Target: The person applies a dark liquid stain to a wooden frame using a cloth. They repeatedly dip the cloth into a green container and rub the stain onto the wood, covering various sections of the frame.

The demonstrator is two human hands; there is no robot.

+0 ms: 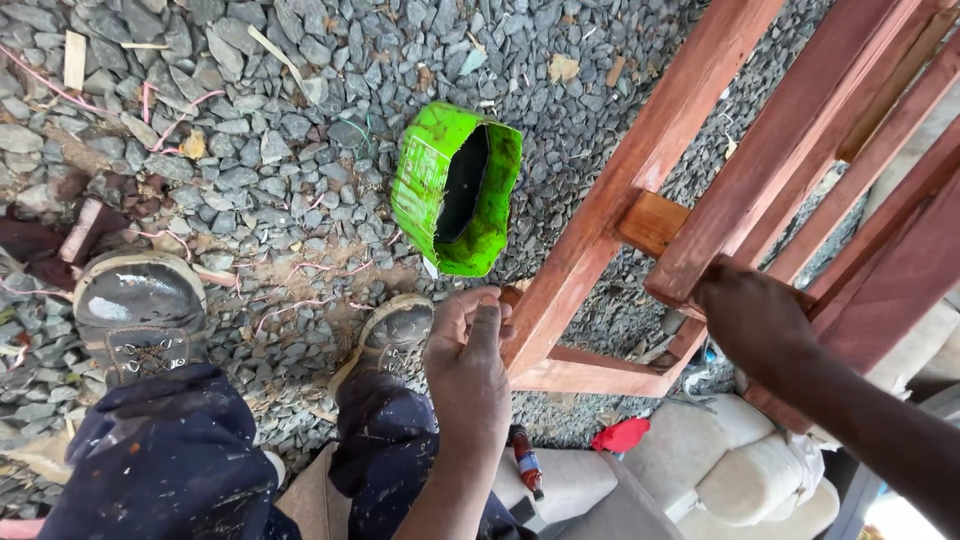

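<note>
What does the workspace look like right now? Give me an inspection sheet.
Surface: grey gravel ground, wood chips scattered.
Job's things: reddish wooden frame, tilted; green cut-open container on gravel beside it.
Clutter: small bottle, red scrap, pale cushions.
Hands: left hand at the frame's leg, something thin pinched; right hand gripping a frame rail.
Cables: pink strings on gravel.
Surroundings: own boots, paint-spattered dark trousers.
</note>
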